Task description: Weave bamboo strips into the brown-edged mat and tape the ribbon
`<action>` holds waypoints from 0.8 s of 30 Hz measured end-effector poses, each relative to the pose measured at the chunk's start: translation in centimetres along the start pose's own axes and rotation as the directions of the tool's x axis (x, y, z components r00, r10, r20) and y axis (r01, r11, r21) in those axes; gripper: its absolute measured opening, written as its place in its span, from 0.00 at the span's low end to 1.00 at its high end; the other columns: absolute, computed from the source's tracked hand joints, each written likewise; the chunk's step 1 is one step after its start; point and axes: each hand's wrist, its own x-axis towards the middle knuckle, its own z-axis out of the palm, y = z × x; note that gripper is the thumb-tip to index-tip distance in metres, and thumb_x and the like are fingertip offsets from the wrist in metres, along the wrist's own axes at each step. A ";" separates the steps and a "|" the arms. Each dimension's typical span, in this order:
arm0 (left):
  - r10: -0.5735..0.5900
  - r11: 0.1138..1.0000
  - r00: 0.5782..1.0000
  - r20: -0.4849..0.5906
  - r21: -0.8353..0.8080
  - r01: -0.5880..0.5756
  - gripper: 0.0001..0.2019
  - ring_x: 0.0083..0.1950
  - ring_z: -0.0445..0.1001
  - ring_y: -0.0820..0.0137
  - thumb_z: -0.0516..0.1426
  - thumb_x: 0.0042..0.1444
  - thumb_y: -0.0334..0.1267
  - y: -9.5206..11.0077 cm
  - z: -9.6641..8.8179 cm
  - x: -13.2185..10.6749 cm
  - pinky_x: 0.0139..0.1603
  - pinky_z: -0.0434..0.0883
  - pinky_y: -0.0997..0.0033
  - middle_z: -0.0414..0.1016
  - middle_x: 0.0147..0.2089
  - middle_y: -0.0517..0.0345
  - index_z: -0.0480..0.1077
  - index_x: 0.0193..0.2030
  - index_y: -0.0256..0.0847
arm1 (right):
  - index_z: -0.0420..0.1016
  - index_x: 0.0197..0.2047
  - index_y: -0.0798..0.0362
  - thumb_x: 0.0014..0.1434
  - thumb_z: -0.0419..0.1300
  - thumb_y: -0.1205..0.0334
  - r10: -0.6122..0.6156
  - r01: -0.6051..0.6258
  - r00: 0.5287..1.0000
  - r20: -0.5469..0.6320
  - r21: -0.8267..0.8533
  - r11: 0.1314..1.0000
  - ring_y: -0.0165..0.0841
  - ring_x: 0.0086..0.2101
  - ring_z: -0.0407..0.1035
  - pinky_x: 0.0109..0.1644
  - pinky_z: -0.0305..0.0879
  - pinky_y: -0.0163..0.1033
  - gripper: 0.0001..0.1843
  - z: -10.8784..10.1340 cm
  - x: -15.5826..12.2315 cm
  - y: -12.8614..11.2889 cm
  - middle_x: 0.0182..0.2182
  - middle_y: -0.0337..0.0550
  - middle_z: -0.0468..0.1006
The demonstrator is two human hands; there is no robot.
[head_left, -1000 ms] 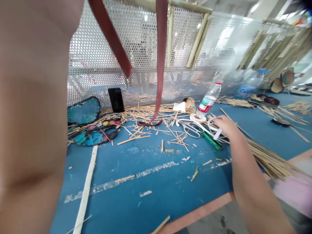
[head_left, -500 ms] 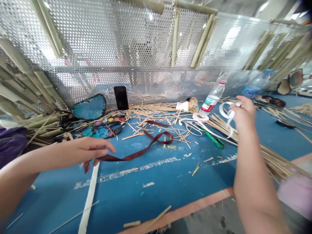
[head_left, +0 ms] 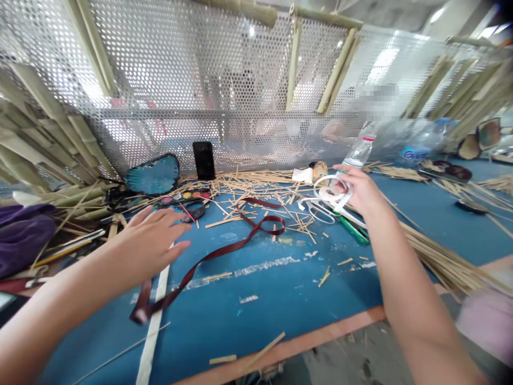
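My left hand (head_left: 154,238) hovers open, fingers spread, just above the blue table, holding nothing. A dark red ribbon (head_left: 216,251) lies loose on the table below it, running from the front left to a loop near the middle. My right hand (head_left: 358,190) is raised at the back right and closed on a curled white strip (head_left: 331,192). White-handled scissors (head_left: 316,208) and a green-handled tool (head_left: 352,230) lie just beneath that hand.
Bamboo slivers (head_left: 256,187) litter the blue table (head_left: 280,299). A paint palette (head_left: 180,200), a teal fan-shaped piece (head_left: 154,175) and a black phone (head_left: 203,159) stand by the perforated metal screen (head_left: 224,85). A plastic bottle (head_left: 358,152) and a bamboo strip bundle (head_left: 444,256) are on the right.
My left hand let go of the red ribbon, which now lies on the table, and the hand has opened. My right hand lifted the white strip and drew it back toward the middle.
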 end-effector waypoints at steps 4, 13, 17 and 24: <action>0.081 0.975 0.987 0.141 -0.217 -0.049 0.24 0.64 0.69 0.61 0.45 0.68 0.52 3.8 -0.9 3.6 0.66 0.63 0.59 0.72 0.65 0.53 0.69 0.62 0.45 | 0.74 0.44 0.49 0.52 0.68 0.58 -0.074 -0.001 0.962 0.262 0.276 0.961 0.27 0.25 0.64 0.25 0.55 0.34 0.16 5.3 -2.4 -1.8 0.28 0.36 0.68; 0.002 0.815 0.999 0.032 -0.579 0.017 0.19 0.39 0.76 0.67 0.52 0.65 0.50 8.1 3.5 8.0 0.37 0.68 0.69 0.79 0.47 0.54 0.70 0.55 0.42 | 0.71 0.45 0.45 0.59 0.65 0.52 -0.202 -0.052 0.805 0.557 0.406 0.913 0.28 0.25 0.66 0.28 0.59 0.33 0.13 13.0 -9.0 -3.2 0.23 0.32 0.70; -0.027 0.760 0.996 0.080 -0.645 0.072 0.16 0.28 0.69 0.70 0.52 0.64 0.52 7.5 4.5 8.3 0.30 0.62 0.71 0.74 0.28 0.62 0.73 0.41 0.42 | 0.72 0.44 0.49 0.65 0.55 0.56 -0.113 0.168 0.863 0.492 -0.070 0.983 0.33 0.33 0.73 0.38 0.68 0.39 0.09 11.4 -7.0 -2.2 0.32 0.40 0.78; -0.084 0.662 0.994 0.072 -0.742 0.109 0.17 0.33 0.72 0.70 0.54 0.63 0.54 5.8 3.9 8.5 0.32 0.68 0.73 0.76 0.33 0.59 0.72 0.39 0.42 | 0.77 0.36 0.58 0.57 0.57 0.69 -0.119 0.024 0.991 -0.064 -0.786 0.618 0.54 0.51 0.68 0.57 0.58 0.62 0.08 3.7 -2.2 1.0 0.46 0.64 0.76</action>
